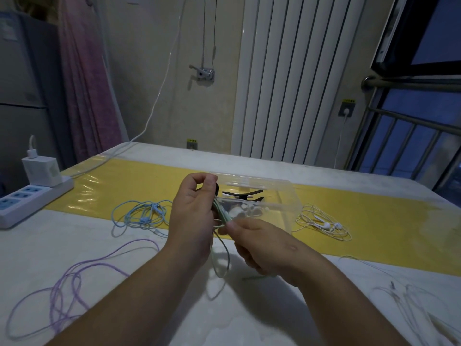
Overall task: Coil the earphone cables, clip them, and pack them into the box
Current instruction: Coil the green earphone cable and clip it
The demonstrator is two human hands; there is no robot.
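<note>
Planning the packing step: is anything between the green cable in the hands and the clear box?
Nothing visible. The green cable, held by the left hand and right hand, hangs just in front of the clear box. Black clips lie inside it.

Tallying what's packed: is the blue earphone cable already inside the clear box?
No, the blue earphone cable lies in a loose tangle outside, to the left of the clear box.

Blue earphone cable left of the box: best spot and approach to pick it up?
Pinch the blue earphone cable at its dense centre, where the strands bunch and cross, coming from above. It lies flat in loose loops on the table, so a single outer loop would likely just trail the rest.
</note>
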